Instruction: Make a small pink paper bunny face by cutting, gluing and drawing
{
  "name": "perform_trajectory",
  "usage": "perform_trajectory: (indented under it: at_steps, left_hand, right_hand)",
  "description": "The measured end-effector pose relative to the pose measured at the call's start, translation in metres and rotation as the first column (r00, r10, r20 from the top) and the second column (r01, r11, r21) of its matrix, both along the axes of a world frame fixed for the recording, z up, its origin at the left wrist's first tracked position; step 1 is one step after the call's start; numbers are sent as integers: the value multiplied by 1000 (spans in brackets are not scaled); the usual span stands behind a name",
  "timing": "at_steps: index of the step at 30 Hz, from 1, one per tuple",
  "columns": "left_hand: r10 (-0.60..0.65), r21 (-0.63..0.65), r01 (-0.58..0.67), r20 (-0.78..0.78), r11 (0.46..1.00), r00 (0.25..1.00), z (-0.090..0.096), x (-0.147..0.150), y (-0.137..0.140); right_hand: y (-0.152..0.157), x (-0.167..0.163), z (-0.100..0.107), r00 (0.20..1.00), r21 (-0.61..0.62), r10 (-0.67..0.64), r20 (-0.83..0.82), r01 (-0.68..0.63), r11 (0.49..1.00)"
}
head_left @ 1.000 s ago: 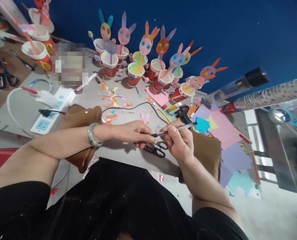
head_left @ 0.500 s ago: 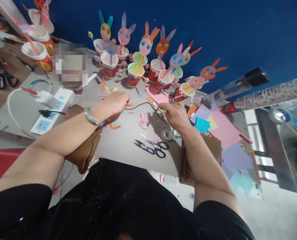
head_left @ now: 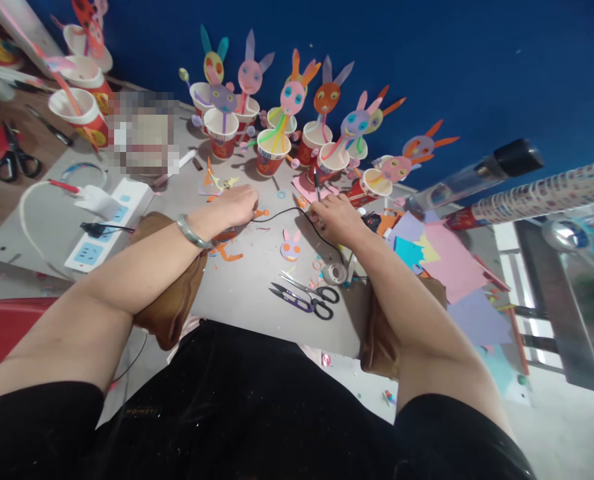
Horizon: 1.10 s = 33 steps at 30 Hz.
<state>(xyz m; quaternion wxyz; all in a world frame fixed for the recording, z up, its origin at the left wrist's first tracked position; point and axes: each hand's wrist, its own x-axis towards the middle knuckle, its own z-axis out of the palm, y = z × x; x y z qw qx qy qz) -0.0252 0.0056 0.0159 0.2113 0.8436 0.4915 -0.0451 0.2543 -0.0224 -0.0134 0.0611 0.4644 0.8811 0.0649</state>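
Observation:
My left hand (head_left: 237,205) is closed low over the table, with a bracelet on its wrist. Orange scraps (head_left: 263,213) lie at its fingertips, and whatever it may pinch is hidden. My right hand (head_left: 337,219) has its fingers curled around a dark pen (head_left: 317,183), whose upper end sticks up above the knuckles. A thin black cord (head_left: 281,212) curves across the tabletop between both hands. Between my forearms lies a purple paper rabbit face (head_left: 291,247) with pink ears and orange eyes. Nearer me are scissors (head_left: 327,293) and purple-bladed snips (head_left: 297,300), beside a tape roll (head_left: 335,273).
Several paper cups (head_left: 273,155) holding rabbit figures line the blue wall. A white power strip (head_left: 109,227) is at left, with black scissors (head_left: 17,160) beyond it. Coloured paper (head_left: 451,257) and a long stack of cups (head_left: 531,197) are at right.
My right hand has shifted slightly left, and the pen in it now points up towards the cups. My left hand stays nearly in place. The view has moved slightly.

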Motion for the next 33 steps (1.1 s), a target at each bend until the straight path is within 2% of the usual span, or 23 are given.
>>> perform_trajectory:
  at_steps: [4,12,19,26,33]
  left_hand:
    - [25,-22,-25,-12,999,1000,3,1,-2]
    - [40,-6,-40,60,999,997,-11,-3,11]
    - [61,21,-62,56,998,997,-11,0,11]
    - [11,51,-14,57,999,998,-22,0,10]
    - [-27,22,27,23,999,999,-12,4,3]
  right_hand:
    - [2,0,-3,1000,1,15,-20,-15,1000]
    - [2,-1,-5,998,-32,-20,-55,18,999]
    - [2,3,-9,990,-66,-62,-124,54,996]
    - [-9,4,-8,989,22,-75,-127,78,997]
    - [-22,-13,-4,957,-8,-7,-289,5,1000]
